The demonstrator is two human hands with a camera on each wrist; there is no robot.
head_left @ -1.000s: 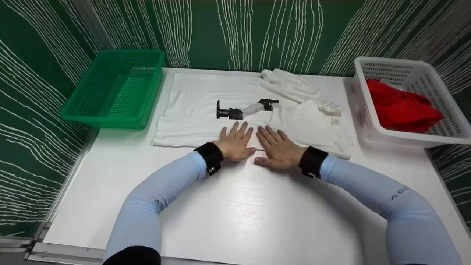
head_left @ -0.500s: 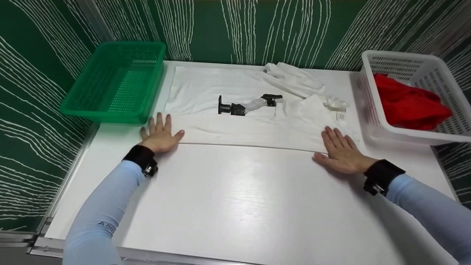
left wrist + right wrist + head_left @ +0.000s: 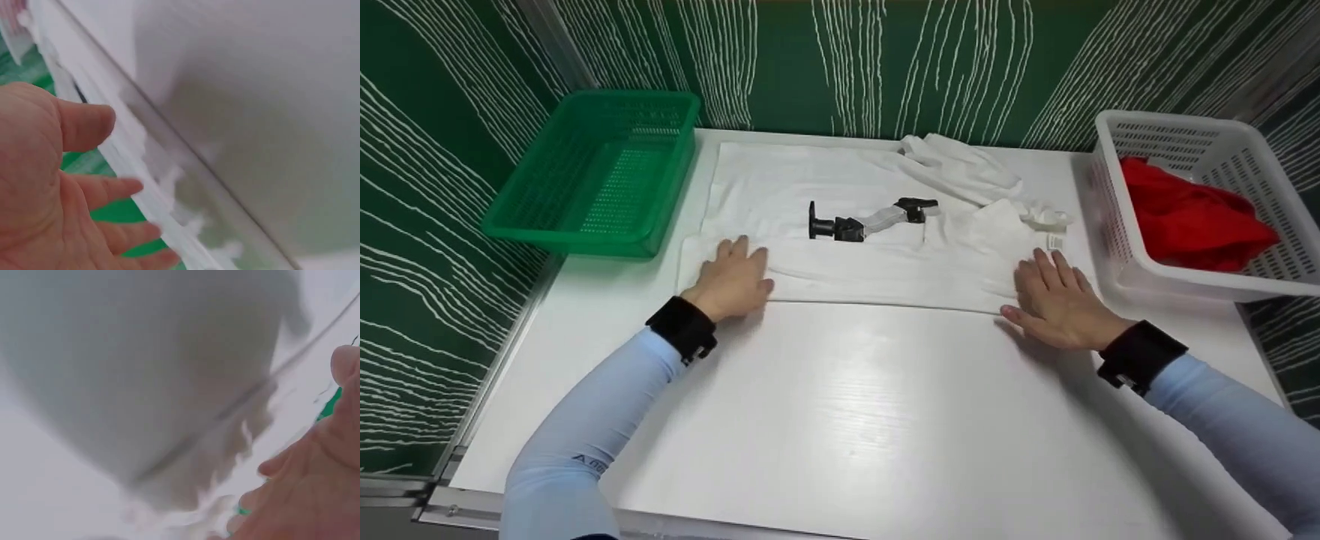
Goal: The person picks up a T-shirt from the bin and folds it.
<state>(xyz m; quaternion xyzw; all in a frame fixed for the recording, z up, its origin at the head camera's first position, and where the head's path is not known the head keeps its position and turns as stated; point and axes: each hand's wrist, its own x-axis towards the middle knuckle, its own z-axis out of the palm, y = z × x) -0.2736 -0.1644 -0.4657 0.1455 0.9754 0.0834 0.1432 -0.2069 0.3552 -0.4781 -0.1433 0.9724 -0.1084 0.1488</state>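
Since half a second ago, your left hand (image 3: 731, 283) has moved inward from the left end of the white garment (image 3: 855, 274), while your right hand (image 3: 1061, 307) has stayed near the garment's right end. Both your hands are open and hold nothing: the left has its fingers loosely extended and spread in its wrist view, and the right has its fingers extended, pointing away from you, with the thumb turned inward. Whether either hand touches the fabric, you cannot tell for certain. Your garment lies flat across the far half of the white table (image 3: 825, 420), between the two baskets, its near strip turned over so that a straight edge cuts along the bottom of the black and grey print (image 3: 877, 220). Bunched fabric (image 3: 960, 169) gathers at its far right, and a small label (image 3: 1056, 242) shows just beyond your right fingertips. On your left stands a green basket (image 3: 574, 241); on your right, a white basket (image 3: 1222, 282) with red cloth (image 3: 1192, 217) inside. You wear light blue sleeves (image 3: 592, 420) and a black band (image 3: 682, 328) on each wrist.
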